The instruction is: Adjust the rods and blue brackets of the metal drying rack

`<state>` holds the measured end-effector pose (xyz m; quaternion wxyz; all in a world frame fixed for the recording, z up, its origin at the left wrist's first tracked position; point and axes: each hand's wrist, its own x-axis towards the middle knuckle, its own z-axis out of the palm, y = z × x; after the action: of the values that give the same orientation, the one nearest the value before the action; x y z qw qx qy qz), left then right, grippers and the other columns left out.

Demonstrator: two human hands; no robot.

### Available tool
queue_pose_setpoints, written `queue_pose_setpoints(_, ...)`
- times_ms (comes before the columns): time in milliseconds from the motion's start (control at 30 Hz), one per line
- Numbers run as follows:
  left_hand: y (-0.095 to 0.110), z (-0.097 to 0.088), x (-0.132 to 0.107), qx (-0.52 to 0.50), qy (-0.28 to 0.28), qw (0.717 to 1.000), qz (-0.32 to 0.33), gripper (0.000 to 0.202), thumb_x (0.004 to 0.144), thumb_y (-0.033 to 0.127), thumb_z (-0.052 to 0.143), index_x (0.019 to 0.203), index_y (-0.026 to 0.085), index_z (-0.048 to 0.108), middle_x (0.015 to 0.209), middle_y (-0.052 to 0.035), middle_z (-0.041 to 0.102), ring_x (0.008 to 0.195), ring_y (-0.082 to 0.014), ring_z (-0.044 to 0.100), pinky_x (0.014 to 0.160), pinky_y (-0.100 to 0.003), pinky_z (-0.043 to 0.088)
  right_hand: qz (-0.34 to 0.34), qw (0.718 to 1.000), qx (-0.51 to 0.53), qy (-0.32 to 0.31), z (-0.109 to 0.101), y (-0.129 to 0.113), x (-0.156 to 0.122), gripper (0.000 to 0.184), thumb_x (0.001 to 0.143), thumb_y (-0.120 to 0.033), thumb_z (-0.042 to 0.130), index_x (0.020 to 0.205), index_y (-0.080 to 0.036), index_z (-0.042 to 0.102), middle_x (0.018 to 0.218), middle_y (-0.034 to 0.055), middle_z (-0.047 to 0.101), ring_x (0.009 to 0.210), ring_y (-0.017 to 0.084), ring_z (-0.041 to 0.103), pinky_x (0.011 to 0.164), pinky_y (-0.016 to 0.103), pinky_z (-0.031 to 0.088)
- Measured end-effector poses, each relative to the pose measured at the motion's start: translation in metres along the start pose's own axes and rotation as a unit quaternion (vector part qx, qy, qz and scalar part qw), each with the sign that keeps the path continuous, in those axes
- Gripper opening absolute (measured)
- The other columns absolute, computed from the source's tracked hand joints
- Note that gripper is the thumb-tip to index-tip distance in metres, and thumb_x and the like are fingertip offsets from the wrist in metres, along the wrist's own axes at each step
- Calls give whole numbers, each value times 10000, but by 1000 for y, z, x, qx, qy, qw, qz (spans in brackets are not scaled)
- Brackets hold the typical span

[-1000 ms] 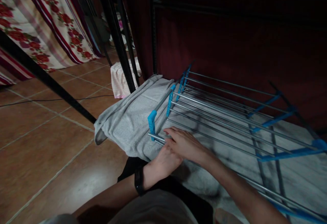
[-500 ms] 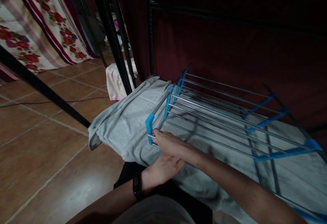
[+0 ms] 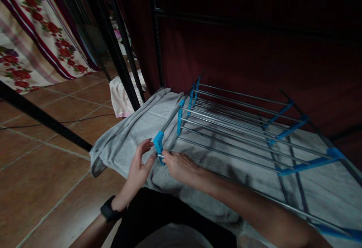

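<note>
A metal drying rack [image 3: 240,120] with silver rods and blue plastic brackets lies over a grey towel [image 3: 130,138] on the floor. My right hand [image 3: 178,165] is closed on the near silver rod just right of the blue corner bracket [image 3: 158,144]. My left hand [image 3: 140,161], a dark watch on its wrist, has come up to that same bracket from the left; its fingers are slightly spread and its fingertips touch the blue piece.
Brown floor tiles [image 3: 42,180] spread to the left. Black metal poles [image 3: 113,48] slant up behind the towel. A pink-white cloth [image 3: 120,95] lies by the poles. A floral curtain [image 3: 31,44] hangs at upper left, a dark red wall [image 3: 254,44] behind the rack.
My left hand has come out from under my right hand and risen to the blue corner bracket. My right hand slid left along the near rod. The view shifted slightly.
</note>
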<state>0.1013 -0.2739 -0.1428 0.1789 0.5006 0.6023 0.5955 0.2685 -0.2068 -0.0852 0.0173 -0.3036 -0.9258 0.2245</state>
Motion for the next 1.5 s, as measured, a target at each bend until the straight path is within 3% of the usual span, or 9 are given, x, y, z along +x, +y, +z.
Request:
queue_pose_setpoints(67, -4, 3, 9, -53, -125, 990, -40, 378, 828, 345, 692, 1165, 183, 637, 1228, -103, 653, 1201, -265, 585, 1085, -429, 438, -3, 1000, -6, -1, 0, -1, -1, 280, 1052, -275, 328, 1219, -207, 542, 1072, 97, 724, 904, 214, 692, 719, 311, 473)
queue_pose_setpoints(133, -8, 5, 15, -112, -206, 970, -69, 403, 817, 357, 710, 1172, 180, 643, 1264, -113, 651, 1173, -268, 606, 1041, -411, 480, -4, 1000, -11, -6, -1, -1, -1, 289, 1058, -280, 308, 1211, -206, 542, 1106, 96, 715, 909, 208, 689, 716, 309, 467)
queue_pose_setpoints(233, -16, 4, 23, -164, -260, 947, -92, 401, 810, 367, 732, 1155, 181, 647, 1160, -97, 694, 1014, -238, 659, 875, -349, 545, -6, 1000, -14, -13, -3, -1, -2, 295, 1062, -273, 288, 1202, -204, 538, 1130, 83, 703, 920, 194, 679, 714, 296, 456)
queue_pose_setpoints(333, -24, -1, 31, -181, -289, 936, -90, 349, 824, 363, 732, 1107, 176, 654, 1024, -62, 711, 872, -188, 655, 803, -309, 534, -9, 1000, -6, -14, -4, 1, -2, 274, 1052, -247, 318, 1211, -212, 537, 1097, 67, 707, 906, 188, 675, 686, 291, 434)
queue_pose_setpoints(533, -30, -1, 35, -190, -296, 933, -80, 294, 837, 358, 724, 1050, 167, 654, 972, -47, 698, 887, -176, 637, 830, -303, 521, -18, 1000, 1, -15, -4, 5, 0, 323, 1047, -248, 322, 1311, -229, 507, 1090, 78, 711, 893, 205, 678, 661, 303, 419)
queue_pose_setpoints(900, -34, 5, 29, -152, -250, 953, -85, 349, 801, 432, 743, 1023, 175, 665, 938, -56, 730, 868, -206, 683, 803, -335, 567, -9, 999, 33, -27, -10, 8, 3, 345, 1043, -261, 352, 1341, -240, 525, 1166, 81, 714, 993, 217, 686, 749, 291, 458)
queue_pose_setpoints(1200, -30, 6, 28, -153, -250, 953, -77, 337, 828, 388, 727, 1085, 177, 670, 1034, -70, 744, 916, -211, 698, 913, -378, 559, 5, 997, 58, -42, -10, 14, 10, 361, 1040, -268, 374, 1372, -253, 515, 1231, 61, 695, 1091, 201, 657, 868, 289, 471)
queue_pose_setpoints(1500, -26, 5, 27, -110, -229, 964, -76, 398, 816, 446, 723, 1104, 175, 687, 1116, -92, 739, 1000, -242, 694, 965, -417, 550, 29, 999, 22, -36, -11, 7, 5, 362, 1058, -286, 321, 1359, -238, 517, 1242, 89, 676, 1059, 214, 656, 845, 313, 469)
